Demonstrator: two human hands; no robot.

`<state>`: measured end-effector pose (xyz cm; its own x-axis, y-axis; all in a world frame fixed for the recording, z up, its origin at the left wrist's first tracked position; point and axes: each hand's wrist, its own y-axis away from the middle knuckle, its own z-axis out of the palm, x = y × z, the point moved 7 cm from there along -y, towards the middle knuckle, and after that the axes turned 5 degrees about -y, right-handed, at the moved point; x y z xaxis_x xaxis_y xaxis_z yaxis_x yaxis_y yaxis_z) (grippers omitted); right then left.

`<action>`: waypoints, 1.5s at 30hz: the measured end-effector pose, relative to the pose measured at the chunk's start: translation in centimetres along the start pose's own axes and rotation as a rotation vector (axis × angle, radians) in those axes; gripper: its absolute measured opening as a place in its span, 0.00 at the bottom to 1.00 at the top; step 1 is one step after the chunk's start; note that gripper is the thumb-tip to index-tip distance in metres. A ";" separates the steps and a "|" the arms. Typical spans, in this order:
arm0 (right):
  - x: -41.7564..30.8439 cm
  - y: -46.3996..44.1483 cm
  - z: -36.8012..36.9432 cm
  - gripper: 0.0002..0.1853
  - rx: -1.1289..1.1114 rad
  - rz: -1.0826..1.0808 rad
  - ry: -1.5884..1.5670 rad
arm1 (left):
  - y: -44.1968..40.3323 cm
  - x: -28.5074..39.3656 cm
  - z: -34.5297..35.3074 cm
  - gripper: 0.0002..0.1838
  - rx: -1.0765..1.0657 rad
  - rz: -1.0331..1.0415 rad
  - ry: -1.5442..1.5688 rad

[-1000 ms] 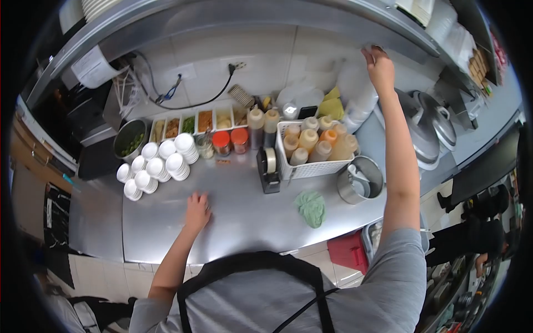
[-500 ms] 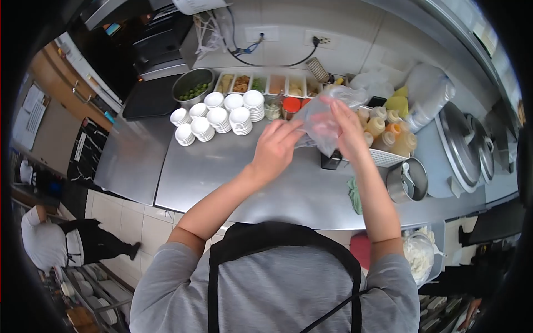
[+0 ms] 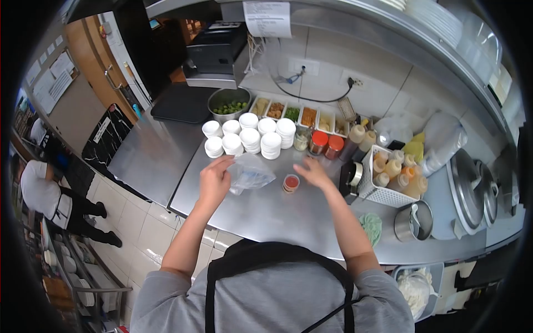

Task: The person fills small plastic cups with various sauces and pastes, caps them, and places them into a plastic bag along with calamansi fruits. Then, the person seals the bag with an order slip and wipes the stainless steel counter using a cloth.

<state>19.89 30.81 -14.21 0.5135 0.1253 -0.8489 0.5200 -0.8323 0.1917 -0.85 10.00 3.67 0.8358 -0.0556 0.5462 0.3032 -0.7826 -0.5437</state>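
My left hand is closed on the edge of a clear plastic bag, which hangs loosely over the steel counter. My right hand holds nothing, its fingers apart and stretched toward the left. Just below and left of those fingers stands a small stack of clear sauce cups with red contents in the top one. Behind the bag are several stacks of small white bowls.
A steel pot of green limes and a row of topping containers line the wall. Red-lidded jars stand nearer. On the right are a white basket of squeeze bottles, a green cloth and a steel pot.
My hands have come apart and lower; my right hand has let go of the bag, which has moved left with my left hand. The sauce cups now show. The view has shifted.
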 end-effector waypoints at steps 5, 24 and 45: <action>5.0 1.7 5.9 0.34 -0.355 0.410 -0.388 | 1.5 -3.8 -2.7 0.17 0.028 -0.114 -0.148; -5.1 9.1 6.4 0.26 -0.439 -0.045 -0.994 | 3.5 2.5 11.2 0.21 -0.433 0.119 -0.050; -7.2 4.8 6.3 0.22 -0.313 -0.338 0.425 | 3.3 6.1 13.6 0.14 -0.564 0.281 0.499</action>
<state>14.37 22.51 -10.34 0.4787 0.6117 -0.6299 0.8435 -0.5195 0.1366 11.49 15.53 -3.44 0.5034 -0.4634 0.7293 -0.2761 -0.8860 -0.3724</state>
